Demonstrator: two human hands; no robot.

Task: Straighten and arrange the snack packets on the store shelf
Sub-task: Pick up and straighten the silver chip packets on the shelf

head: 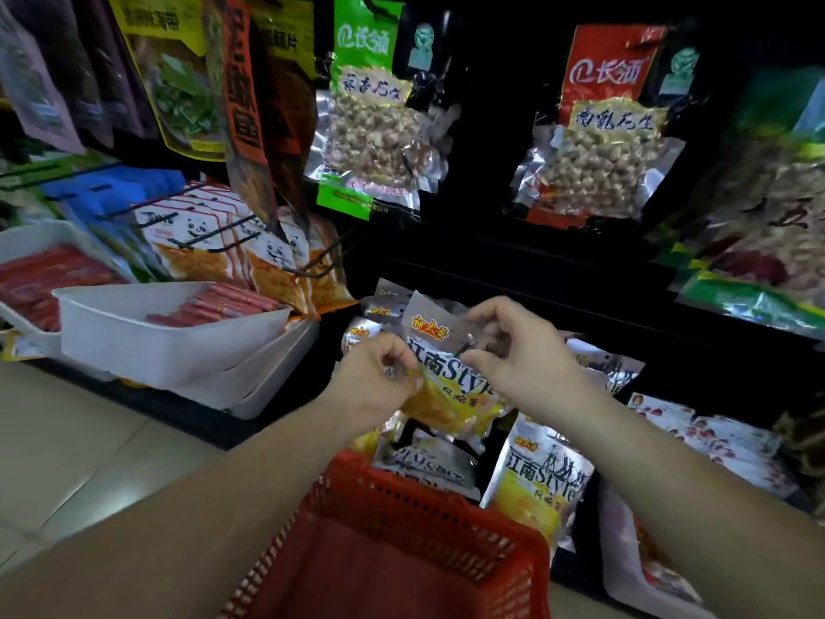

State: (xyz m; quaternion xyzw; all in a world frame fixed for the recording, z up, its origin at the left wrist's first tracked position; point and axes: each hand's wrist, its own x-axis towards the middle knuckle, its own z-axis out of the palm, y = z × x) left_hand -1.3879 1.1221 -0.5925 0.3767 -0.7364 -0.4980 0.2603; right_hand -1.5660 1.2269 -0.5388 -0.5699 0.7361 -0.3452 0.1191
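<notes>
A silver and yellow snack packet (pixel 451 386) printed "Style" is held up in front of the low dark shelf. My left hand (pixel 379 377) pinches its left edge. My right hand (pixel 522 350) grips its top right part near the hang hole. Behind it hang several packets of the same kind (pixel 379 310). Two more of these packets (pixel 535 484) stand below, leaning against the red basket. The lower part of the held packet is partly hidden by my left hand.
A red plastic basket (pixel 402 551) sits right below my arms. White trays (pixel 169 337) with red sausages stand at the left. Peanut packets (pixel 375 122) (pixel 607 140) hang on hooks above. Panda-printed packets (pixel 223 247) hang at mid left. Tiled floor lies at lower left.
</notes>
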